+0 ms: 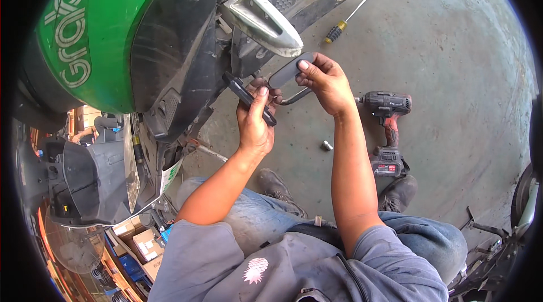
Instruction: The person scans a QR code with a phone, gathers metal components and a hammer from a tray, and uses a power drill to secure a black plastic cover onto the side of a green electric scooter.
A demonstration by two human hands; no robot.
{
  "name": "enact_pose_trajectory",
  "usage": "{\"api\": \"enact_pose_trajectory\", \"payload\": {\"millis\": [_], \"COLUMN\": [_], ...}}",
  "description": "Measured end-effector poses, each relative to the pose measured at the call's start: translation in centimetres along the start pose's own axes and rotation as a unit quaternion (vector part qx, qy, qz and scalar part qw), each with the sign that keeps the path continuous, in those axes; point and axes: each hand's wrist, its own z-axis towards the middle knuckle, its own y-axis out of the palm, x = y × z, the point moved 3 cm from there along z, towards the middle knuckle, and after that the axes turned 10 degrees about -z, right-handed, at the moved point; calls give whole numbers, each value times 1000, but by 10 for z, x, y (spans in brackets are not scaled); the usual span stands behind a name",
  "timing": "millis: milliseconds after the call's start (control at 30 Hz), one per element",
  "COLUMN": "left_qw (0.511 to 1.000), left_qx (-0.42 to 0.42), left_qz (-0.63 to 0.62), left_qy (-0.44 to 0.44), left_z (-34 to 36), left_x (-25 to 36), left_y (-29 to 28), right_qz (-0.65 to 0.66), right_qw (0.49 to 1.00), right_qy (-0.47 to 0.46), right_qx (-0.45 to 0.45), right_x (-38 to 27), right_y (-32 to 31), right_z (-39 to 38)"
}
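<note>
My left hand point(255, 126) is closed around a long, narrow black part point(240, 90), with the thumb pressed along it. Between the thumb and fingers of my right hand point(329, 87), I grip a flat, dark grey oblong pad point(284, 73) with rounded ends. The pad is tilted, its lower end close to the fingertips of my left hand. Just above both hands juts a silver metal footrest point(264, 23) of a motorbike. A dark bar point(295, 97) shows between my two hands; what it belongs to is hidden.
The motorbike's green and black bodywork point(113, 30) fills the upper left. On the grey floor lie a yellow-handled screwdriver point(336, 31), a cordless impact wrench point(388, 104) by my right forearm, and a small metal socket point(326, 145). Boxes point(148, 245) stand at lower left.
</note>
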Motion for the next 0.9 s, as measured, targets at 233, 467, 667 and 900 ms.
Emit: {"api": "enact_pose_trajectory", "payload": {"millis": [233,467,667,900], "left_qw": [985,849,808,819], "left_qx": [-3,-142,-20,-47], "left_qz": [101,360,421,427], "left_qy": [141,360,411,381], "left_z": [22,32,39,57], "left_x": [7,17,34,46], "left_y": [-20,-19,-16,-7], "right_qz": [23,-60,-96,-235], "right_qw": [996,985,915,845], "right_qy": [-39,-39,-212,-299], "right_qx": [71,156,330,375], "right_x": [12,-4,-3,-9], "right_y": [21,37,47,67], "right_z": [6,7,10,8]}}
